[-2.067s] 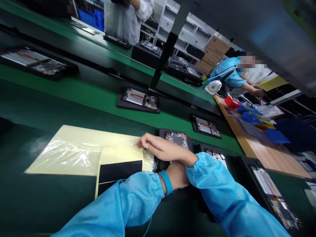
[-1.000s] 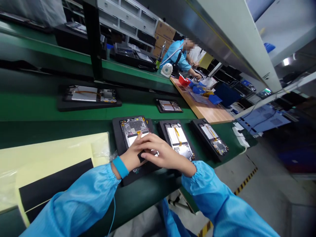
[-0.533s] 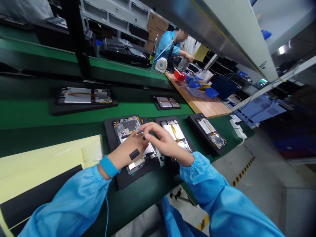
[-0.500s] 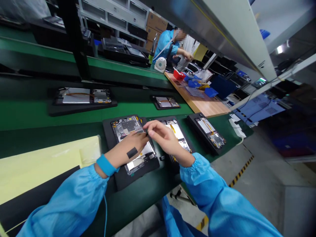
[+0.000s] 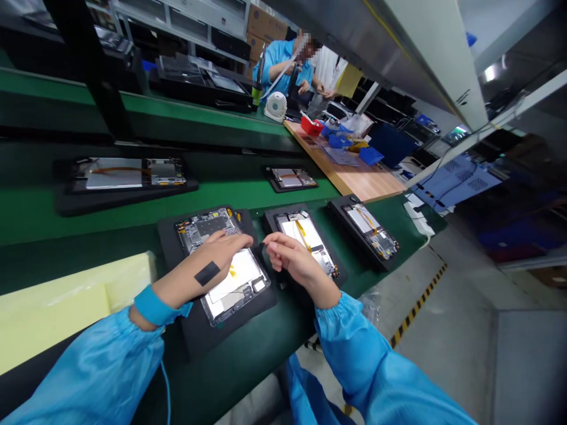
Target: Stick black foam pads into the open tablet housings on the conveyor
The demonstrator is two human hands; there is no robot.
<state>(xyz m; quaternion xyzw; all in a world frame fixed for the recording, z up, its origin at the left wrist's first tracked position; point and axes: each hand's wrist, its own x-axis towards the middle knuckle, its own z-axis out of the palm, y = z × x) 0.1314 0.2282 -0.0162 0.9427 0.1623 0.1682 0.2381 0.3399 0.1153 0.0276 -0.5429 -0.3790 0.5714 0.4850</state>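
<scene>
An opened tablet [image 5: 248, 271] with its circuit board and silver battery showing rests on a black foam pad [image 5: 195, 330]. Over its middle lies my left hand [image 5: 208, 260], palm down, a black tape strip [image 5: 207, 273] stuck to its back. Its fingers look stretched out, though their undersides are hidden. Just to the right, my right hand [image 5: 292, 260] is closed in a pinch, with a small dark piece [image 5: 261, 244] at its fingertips, too small to name. Behind that hand is a second opened tablet [image 5: 303, 233] with an orange ribbon.
More opened tablets lie on pads at the right [image 5: 372, 230], back centre [image 5: 291, 178] and back left [image 5: 128, 173]. Yellow sheets [image 5: 53, 313] are at the left. A wooden board [image 5: 367, 183] with coloured bins, a small fan [image 5: 276, 107] and a co-worker [image 5: 283, 62] are beyond.
My hands have moved apart; before, their fingertips met above the tablet. The left hand has shifted left, and the right hand's fingers have curled in. The camera view has shifted slightly.
</scene>
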